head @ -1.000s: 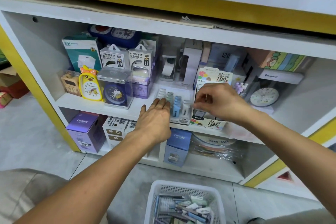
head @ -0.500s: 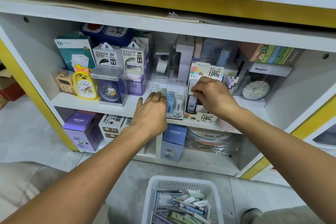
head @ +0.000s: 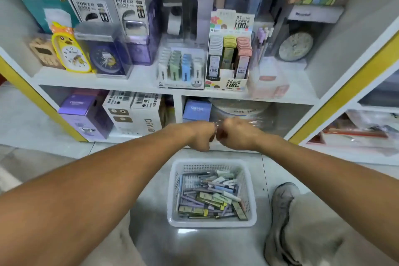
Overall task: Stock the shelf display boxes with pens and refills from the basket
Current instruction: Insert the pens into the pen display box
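**Q:** Both grips: what state are they in?

**A:** Left hand (head: 201, 136) and right hand (head: 234, 134) sit knuckle to knuckle at frame centre, in front of the lower shelf and above the basket (head: 172, 201). Fingers on both are curled under. Nothing shows between or beneath them, so they appear to hold nothing, though the fingertips are hidden from this view.

**Q:** Where is the stock?

**A:** Pens and refills (head: 212, 195) lie in a loose heap in the white perforated basket on the floor, lower centre of the frame. Their destinations stand on the middle shelf (head: 140, 75), upper centre: a clear display box (head: 181, 69) with rows of white, green and blue packs, and just beside it to the right a card display box (head: 228, 58) with grey, olive and pink refill cases.

**Q:** How will the stock handle?

**A:** Judged from appearance: light, stiff, slim plastic cases and barrels, smooth enough to slide over one another. They lie crossed at many angles, so lifting one may drag its neighbours.

**Q:** Where should one take hold?

**A:** Probably across the narrow sides at mid-length of a piece lying on top, pinched between thumb and fingers, so that it stays level and can be dropped end-first into a slot. Several cases of one colour could be gathered flat and squared before they are lifted.
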`<state>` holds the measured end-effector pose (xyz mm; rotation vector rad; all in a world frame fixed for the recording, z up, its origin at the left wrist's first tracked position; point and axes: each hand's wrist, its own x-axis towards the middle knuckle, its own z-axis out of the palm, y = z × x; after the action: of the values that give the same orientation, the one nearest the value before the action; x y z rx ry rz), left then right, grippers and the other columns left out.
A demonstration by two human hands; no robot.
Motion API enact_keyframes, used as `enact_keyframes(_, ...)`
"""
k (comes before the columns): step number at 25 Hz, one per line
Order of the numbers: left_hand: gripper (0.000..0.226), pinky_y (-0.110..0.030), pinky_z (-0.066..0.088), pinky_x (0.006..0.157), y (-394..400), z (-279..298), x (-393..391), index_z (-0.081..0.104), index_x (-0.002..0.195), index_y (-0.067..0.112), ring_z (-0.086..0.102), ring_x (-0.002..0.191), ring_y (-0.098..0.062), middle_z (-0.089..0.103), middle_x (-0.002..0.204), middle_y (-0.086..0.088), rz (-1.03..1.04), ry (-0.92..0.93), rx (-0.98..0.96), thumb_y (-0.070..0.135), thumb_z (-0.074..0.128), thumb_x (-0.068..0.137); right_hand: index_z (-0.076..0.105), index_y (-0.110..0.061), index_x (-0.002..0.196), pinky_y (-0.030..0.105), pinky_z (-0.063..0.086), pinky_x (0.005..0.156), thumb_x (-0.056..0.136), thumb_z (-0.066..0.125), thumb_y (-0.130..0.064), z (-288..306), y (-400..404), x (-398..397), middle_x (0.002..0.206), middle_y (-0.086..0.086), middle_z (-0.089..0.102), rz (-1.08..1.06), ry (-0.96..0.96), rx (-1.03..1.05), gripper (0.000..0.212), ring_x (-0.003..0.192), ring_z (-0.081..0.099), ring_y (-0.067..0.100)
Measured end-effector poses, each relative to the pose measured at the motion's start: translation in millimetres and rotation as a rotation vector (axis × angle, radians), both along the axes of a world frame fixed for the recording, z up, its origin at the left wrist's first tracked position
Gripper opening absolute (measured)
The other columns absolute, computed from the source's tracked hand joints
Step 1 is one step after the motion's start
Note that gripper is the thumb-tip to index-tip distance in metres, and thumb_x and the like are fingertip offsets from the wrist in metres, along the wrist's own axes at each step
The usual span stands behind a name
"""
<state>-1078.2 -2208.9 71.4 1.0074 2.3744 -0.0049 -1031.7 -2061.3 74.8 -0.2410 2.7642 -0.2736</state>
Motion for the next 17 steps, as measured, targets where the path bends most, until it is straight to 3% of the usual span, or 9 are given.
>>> enact_keyframes(3, 0.030, -0.039, 0.055, 0.079, 17.0, -50.7, 7.7, 0.067, 0.106, 0.003, 0.064, 0.097, -0.033, 0.069, 0.104, -0.013, -0.168, -0.079, -0.188, 0.022, 0.068, 0.083, 0.072, -0.001, 0.103, 0.035, 0.058, 0.076, 0.087, 0.059, -0.010, -71.5, 6.1, 23.1, 0.099, 0.017, 0.074, -0.006, -0.371, 0.100, 0.022, 0.084, 0.070, 0.030)
enact_keyframes(6, 0.027, -0.031, 0.042, 0.060, 27.4, -104.4, 21.9, 0.054, 0.079, 0.010, 0.056, 0.077, -0.028, 0.055, 0.078, -0.008, -0.164, -0.126, -0.194, 0.027, 0.075, 0.081, 0.067, 0.001, 0.105, 0.035, 0.055, 0.076, 0.088, 0.060, -0.008, -135.5, 19.0, 45.6, 0.097, 0.019, 0.069, -0.082, -0.450, 0.125, 0.020, 0.088, 0.066, 0.031)
enact_keyframes(8, 0.033, -0.033, 0.047, 0.068, 24.1, -146.2, 37.4, 0.054, 0.093, 0.012, 0.057, 0.083, -0.026, 0.057, 0.090, -0.008, -0.135, -0.160, -0.168, 0.031, 0.076, 0.080, 0.061, -0.002, 0.116, 0.033, 0.052, 0.078, 0.089, 0.062, -0.011, -172.7, 24.9, 61.0, 0.112, 0.017, 0.065, -0.124, -0.448, 0.113, 0.028, 0.101, 0.063, 0.030)
enact_keyframes(11, 0.063, -0.038, 0.050, 0.086, 10.9, -203.6, 63.5, 0.047, 0.129, 0.009, 0.054, 0.113, -0.028, 0.052, 0.125, -0.012, -0.135, -0.114, -0.109, 0.028, 0.077, 0.077, 0.051, -0.007, 0.125, 0.034, 0.050, 0.083, 0.088, 0.065, -0.011, -217.6, 25.3, 78.7, 0.126, 0.014, 0.055, -0.184, -0.436, 0.104, 0.041, 0.110, 0.060, 0.030)
enact_keyframes(14, 0.091, -0.046, 0.039, 0.106, 8.0, -240.4, 75.7, 0.022, 0.148, 0.002, 0.033, 0.136, -0.032, 0.031, 0.149, -0.016, -0.154, -0.036, -0.082, 0.029, 0.075, 0.080, 0.040, -0.007, 0.136, 0.040, 0.050, 0.093, 0.081, 0.079, -0.027, -248.9, 19.5, 86.2, 0.136, 0.010, 0.043, -0.257, -0.459, 0.092, 0.070, 0.121, 0.054, 0.031)
enact_keyframes(17, 0.094, -0.053, 0.022, 0.117, 18.2, -260.6, 81.6, 0.015, 0.150, 0.001, 0.022, 0.141, -0.038, 0.024, 0.151, -0.019, -0.174, 0.035, -0.127, 0.028, 0.073, 0.082, 0.038, -0.008, 0.140, 0.040, 0.046, 0.101, 0.076, 0.083, -0.036, -268.1, 14.7, 93.2, 0.139, 0.011, 0.038, -0.254, -0.396, 0.065, 0.083, 0.128, 0.047, 0.031)
